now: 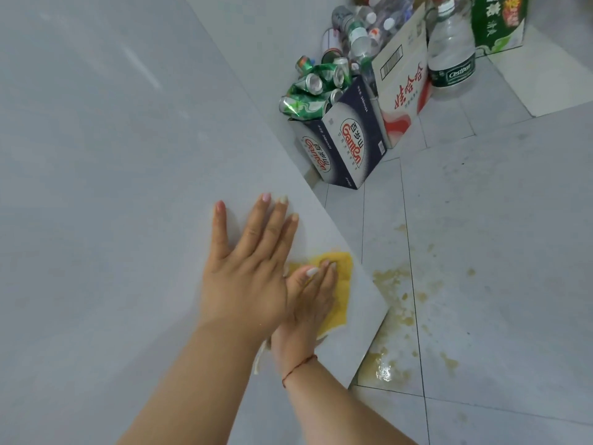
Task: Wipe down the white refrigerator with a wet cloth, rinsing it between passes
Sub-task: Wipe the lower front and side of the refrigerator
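The white refrigerator [112, 155] fills the left of the head view as a large flat panel running down to the floor. My left hand [247, 271] lies flat on it with fingers straight and spread. Just to its right, my right hand [309, 303] presses a yellow cloth [340, 284] against the panel near its lower right edge, fingers straight over the cloth. A pale corner of the cloth hangs out below my wrists. A red string circles my right wrist.
Yellowish wet stains [394, 313] spot the grey floor tiles beside the refrigerator's corner. Behind stand a dark box [349, 149] heaped with crushed green cans, a white-and-red carton [404, 81] of plastic bottles, a large water bottle [451, 49] and a green carton [499, 20].
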`<state>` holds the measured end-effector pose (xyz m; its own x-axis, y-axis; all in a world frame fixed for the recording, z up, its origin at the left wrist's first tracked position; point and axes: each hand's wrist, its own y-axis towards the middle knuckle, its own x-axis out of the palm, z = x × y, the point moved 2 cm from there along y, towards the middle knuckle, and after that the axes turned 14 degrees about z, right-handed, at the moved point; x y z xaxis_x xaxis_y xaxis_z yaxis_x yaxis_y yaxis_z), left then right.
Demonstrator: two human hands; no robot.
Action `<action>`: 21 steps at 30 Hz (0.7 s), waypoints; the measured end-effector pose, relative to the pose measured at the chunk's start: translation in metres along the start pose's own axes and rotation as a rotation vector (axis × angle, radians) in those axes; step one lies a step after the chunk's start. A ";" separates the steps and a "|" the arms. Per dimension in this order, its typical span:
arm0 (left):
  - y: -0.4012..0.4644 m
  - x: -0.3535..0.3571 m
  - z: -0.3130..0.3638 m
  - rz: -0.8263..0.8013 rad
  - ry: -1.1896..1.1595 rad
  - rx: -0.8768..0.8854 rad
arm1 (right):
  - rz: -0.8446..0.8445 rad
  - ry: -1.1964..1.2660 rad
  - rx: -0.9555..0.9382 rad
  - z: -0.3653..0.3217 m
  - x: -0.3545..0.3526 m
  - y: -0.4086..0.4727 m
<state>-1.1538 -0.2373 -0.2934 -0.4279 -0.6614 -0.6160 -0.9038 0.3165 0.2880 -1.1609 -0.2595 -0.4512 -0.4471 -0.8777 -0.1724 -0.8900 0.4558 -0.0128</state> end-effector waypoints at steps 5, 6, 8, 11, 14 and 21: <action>0.000 -0.002 0.000 0.024 -0.035 -0.009 | 0.081 0.103 -0.228 -0.005 -0.006 0.032; -0.001 -0.002 0.000 0.022 -0.030 -0.008 | 0.075 0.145 -0.207 -0.004 -0.009 0.042; -0.001 -0.001 0.001 0.020 -0.013 -0.005 | 0.003 0.237 -0.074 0.008 -0.010 0.061; 0.000 -0.001 0.001 0.026 0.006 -0.001 | -0.017 0.249 0.200 0.041 -0.006 0.086; 0.000 -0.002 0.001 0.017 0.011 0.003 | -0.071 0.234 0.539 0.083 -0.001 0.087; 0.005 -0.008 0.012 0.012 -0.091 -0.125 | -0.122 0.272 0.784 0.071 -0.008 0.002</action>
<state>-1.1545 -0.2223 -0.2957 -0.4412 -0.5921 -0.6744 -0.8948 0.2331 0.3808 -1.1527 -0.2409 -0.5200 -0.4468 -0.8870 0.1168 -0.6584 0.2376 -0.7142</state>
